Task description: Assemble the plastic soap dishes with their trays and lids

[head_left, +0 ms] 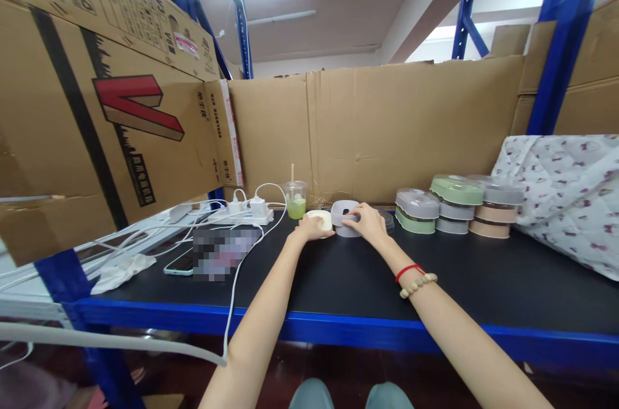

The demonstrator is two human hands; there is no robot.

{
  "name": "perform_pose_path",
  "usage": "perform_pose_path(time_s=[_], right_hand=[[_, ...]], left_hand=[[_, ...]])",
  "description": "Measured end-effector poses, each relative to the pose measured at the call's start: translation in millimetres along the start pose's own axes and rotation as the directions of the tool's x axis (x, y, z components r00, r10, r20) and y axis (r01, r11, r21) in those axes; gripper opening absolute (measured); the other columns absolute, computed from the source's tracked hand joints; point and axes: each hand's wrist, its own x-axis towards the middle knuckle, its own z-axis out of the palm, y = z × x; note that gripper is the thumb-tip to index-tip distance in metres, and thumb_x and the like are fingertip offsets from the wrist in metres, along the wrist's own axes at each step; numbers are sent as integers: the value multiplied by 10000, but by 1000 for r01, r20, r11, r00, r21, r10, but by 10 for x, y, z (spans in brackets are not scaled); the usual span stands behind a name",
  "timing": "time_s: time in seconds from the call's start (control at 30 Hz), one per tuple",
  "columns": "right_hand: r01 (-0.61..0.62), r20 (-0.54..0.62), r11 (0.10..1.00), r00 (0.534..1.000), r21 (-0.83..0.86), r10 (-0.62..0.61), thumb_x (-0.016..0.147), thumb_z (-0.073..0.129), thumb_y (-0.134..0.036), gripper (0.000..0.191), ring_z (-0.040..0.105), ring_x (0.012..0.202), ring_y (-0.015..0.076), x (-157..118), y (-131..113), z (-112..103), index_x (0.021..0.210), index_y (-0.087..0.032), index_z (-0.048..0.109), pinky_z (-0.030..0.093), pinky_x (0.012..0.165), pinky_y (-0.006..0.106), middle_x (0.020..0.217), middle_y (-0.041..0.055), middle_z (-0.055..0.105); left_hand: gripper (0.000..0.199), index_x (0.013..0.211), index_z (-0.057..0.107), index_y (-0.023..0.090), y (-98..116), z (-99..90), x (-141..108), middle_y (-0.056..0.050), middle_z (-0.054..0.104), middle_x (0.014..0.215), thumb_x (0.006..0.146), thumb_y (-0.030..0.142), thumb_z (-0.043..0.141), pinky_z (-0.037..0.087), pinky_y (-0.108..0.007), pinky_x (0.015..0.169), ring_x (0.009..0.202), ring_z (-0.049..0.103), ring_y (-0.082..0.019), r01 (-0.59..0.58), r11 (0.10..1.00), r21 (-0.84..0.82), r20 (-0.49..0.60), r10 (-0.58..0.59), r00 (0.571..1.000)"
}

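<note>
Near the back of the black tabletop, my left hand (312, 228) is closed on a small cream-coloured round piece (321, 219). Just right of it, my right hand (370, 222) pinches the right side of a grey-lilac container (341, 209), which has a dark opening in its upper part. The two pieces stand close together. Behind my right hand, a clear plastic piece (388, 220) shows in part. A red cord and a beaded bracelet are on my right wrist.
Stacked green, grey and peach containers (457, 191) stand at the right, beside a patterned quilted cloth (570, 189). A drink cup (296, 201), a power strip (251, 216), white cables and a phone (180, 264) are at the left. Cardboard (401, 125) walls the back.
</note>
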Motion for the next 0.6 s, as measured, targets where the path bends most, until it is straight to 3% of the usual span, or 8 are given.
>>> perform_pose_path(time_s=[0.1, 0.3, 0.43, 0.6], right_hand=[[39, 5, 999, 999, 30, -39, 684, 733, -229, 183, 624, 929, 204, 21, 74, 16, 861, -269, 712, 474, 746, 297, 990, 20, 660], [-2, -63, 999, 998, 46, 5, 701, 712, -235, 152, 642, 886, 216, 67, 127, -64, 846, -279, 721, 485, 726, 311, 956, 26, 687], [21, -5, 1000, 1000, 1, -21, 670, 736, -228, 145, 647, 874, 228, 68, 137, -138, 787, -315, 729, 480, 689, 310, 907, 7, 704], [-18, 31, 998, 999, -60, 20, 712, 692, -165, 174, 637, 944, 233, 42, 124, -154, 816, -298, 729, 480, 746, 314, 958, 14, 702]], left_hand=[[315, 668, 651, 227, -78, 67, 73, -82, 626, 1167, 418, 332, 812, 310, -411, 1039, 1224, 462, -339, -104, 995, -2, -8, 104, 995], [192, 657, 682, 228, -130, 181, 113, -78, 660, 1041, 519, 327, 771, 359, -369, 1010, 1112, 537, -299, -236, 971, 23, -117, 237, 964], [228, 781, 709, 213, -98, 207, 69, -106, 609, 1160, 587, 327, 746, 333, -346, 1028, 1174, 488, -294, -266, 961, 81, -116, 274, 955], [456, 1072, 651, 170, -66, 209, 13, -152, 495, 1332, 659, 354, 707, 263, -362, 1069, 1291, 377, -314, -230, 961, 152, -48, 240, 970]])
